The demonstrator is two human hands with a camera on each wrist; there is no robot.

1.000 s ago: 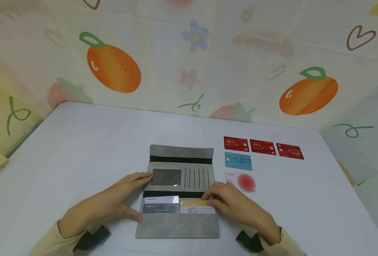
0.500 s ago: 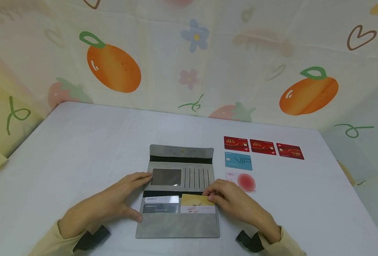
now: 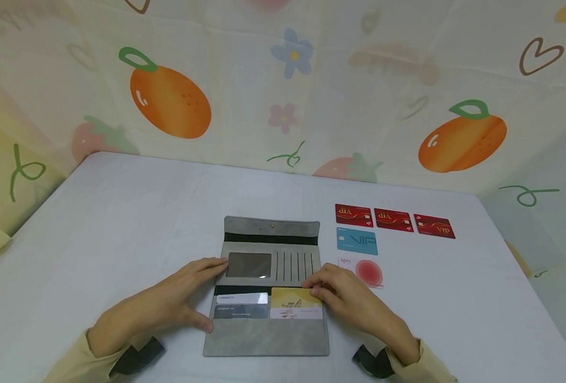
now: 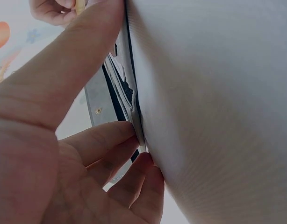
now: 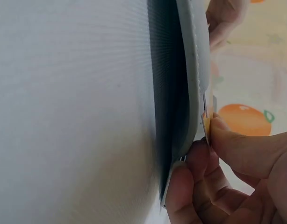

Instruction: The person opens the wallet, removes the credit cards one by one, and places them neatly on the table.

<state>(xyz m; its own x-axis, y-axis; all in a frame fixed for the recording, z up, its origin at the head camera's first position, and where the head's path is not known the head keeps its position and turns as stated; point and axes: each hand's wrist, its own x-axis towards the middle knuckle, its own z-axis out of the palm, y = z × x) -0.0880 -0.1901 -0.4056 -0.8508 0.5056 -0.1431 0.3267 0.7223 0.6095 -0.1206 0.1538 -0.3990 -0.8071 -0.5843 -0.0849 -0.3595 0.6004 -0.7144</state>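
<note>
A grey wallet lies open and flat on the white table. My left hand rests on its left edge with straight fingers, the thumb lower down the same side. My right hand pinches the top right corner of a yellow card, which stands partly out of the lower right slot. A white card and a grey card sit in the slots to its left. In the right wrist view the fingers pinch the yellow card's edge beside the wallet. The left wrist view shows fingers against the wallet's edge.
Right of the wallet lie three red VIP cards in a row, a blue VIP card below them, and a white card with a red disc just beyond my right hand. Fruit-printed cloth walls close in the table.
The yellow card has slid upward, farther out of its slot, with my right hand's pinch moving up with it. My left hand and the wallet have stayed put.
</note>
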